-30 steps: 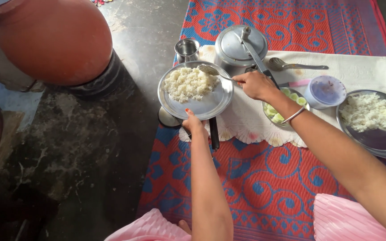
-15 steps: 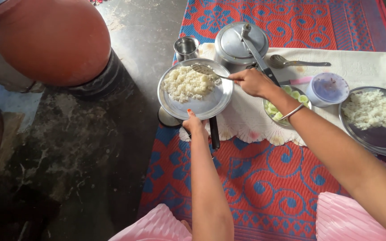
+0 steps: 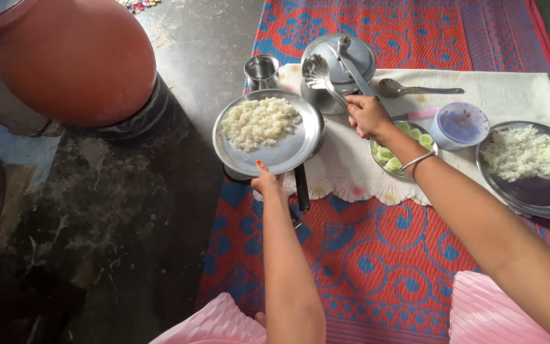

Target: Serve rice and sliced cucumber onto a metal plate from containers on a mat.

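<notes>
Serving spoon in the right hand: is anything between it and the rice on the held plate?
Nothing visible does. The serving spoon in the right hand hangs just past the far rim of the plate that the left hand holds; the rice lies uncovered.

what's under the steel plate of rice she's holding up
Under the steel plate of rice, held by the left hand, a dark pan rim and its black handle stick out. The plate covers the pan's inside, so its contents can't be seen.

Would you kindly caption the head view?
Left hand holds round steel plate of rice; right hand lifts steel serving spoon.
</notes>
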